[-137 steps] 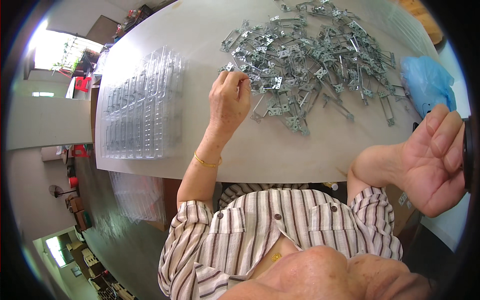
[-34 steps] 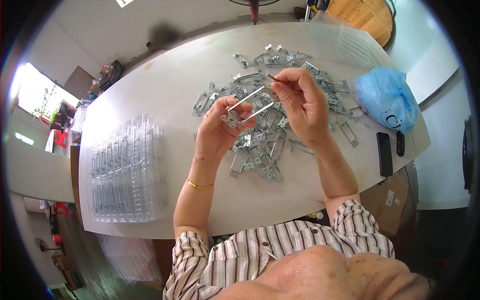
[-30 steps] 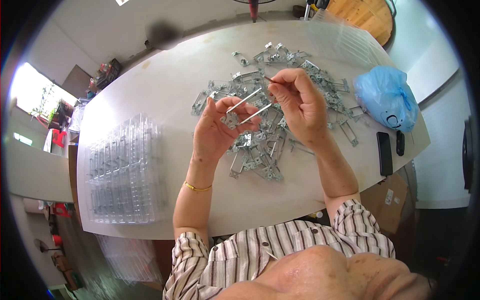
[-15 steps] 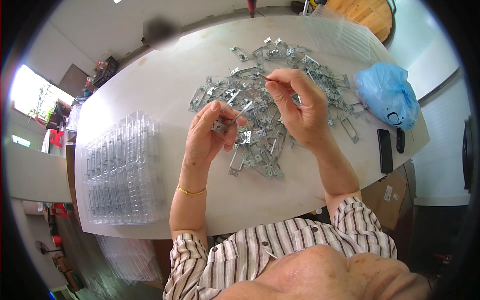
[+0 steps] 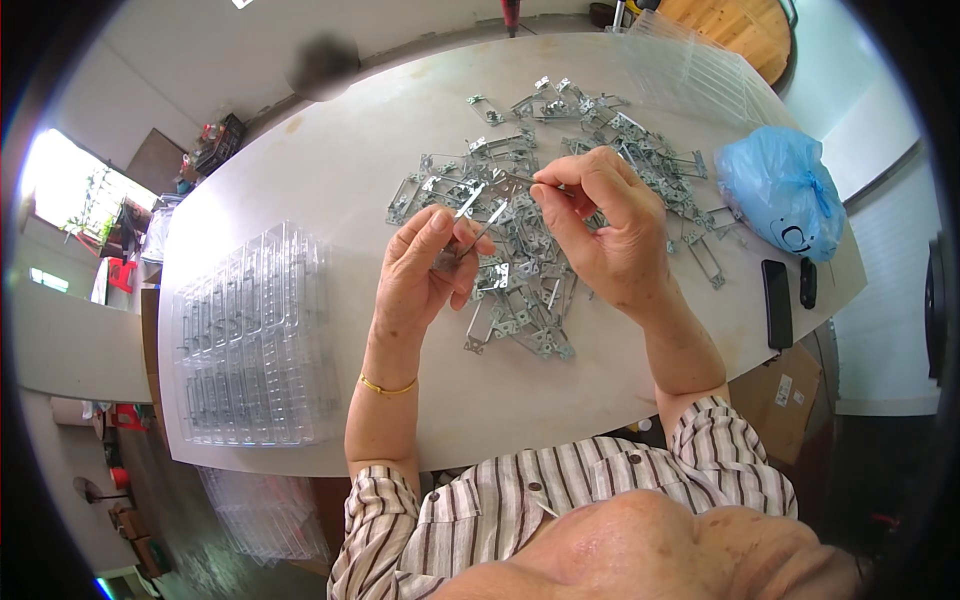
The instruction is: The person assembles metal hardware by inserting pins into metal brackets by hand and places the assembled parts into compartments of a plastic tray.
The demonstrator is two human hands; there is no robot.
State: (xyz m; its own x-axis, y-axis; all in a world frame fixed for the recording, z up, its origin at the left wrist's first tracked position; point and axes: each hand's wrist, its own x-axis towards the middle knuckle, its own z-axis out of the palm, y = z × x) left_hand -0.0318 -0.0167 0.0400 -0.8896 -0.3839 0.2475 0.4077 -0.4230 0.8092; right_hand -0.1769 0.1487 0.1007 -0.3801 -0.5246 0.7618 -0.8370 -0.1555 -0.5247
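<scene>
"Brown-striped shirt [image 5: 490,490] nearest you, then what?"

"Then a gold bangle [image 5: 388,388] on my left wrist, and above it my left hand [image 5: 415,265], thumb and fingers pinching the plate end of a grey metal bracket [image 5: 490,223]. Its two prongs slant away from me, up and to the right."

"And the other?"

"My right hand [image 5: 615,220] sits a little farther out, thumb and forefinger closed on a thin strip [image 5: 522,179]. I can't tell what it is; its tip points left."

"How do they lie to each other?"

"The bracket's long axis runs from my left palm toward my right fingertips. My left is at the plate, my right nearer the prong tips, which end just beside the strip. Whether they touch, I can't make out against all that metal."

"What's behind?"

"A loose heap of similar brackets [image 5: 530,235], spread over the pale desk [image 5: 380,130]. Well left stand clear trays [image 5: 250,340], grey pieces showing in their slots."

"And to the right?"

"A black phone [image 5: 777,305], then a tied blue bag [image 5: 780,190]. Farthest, a round wooden top [image 5: 740,35] past the desk's edge."
</scene>
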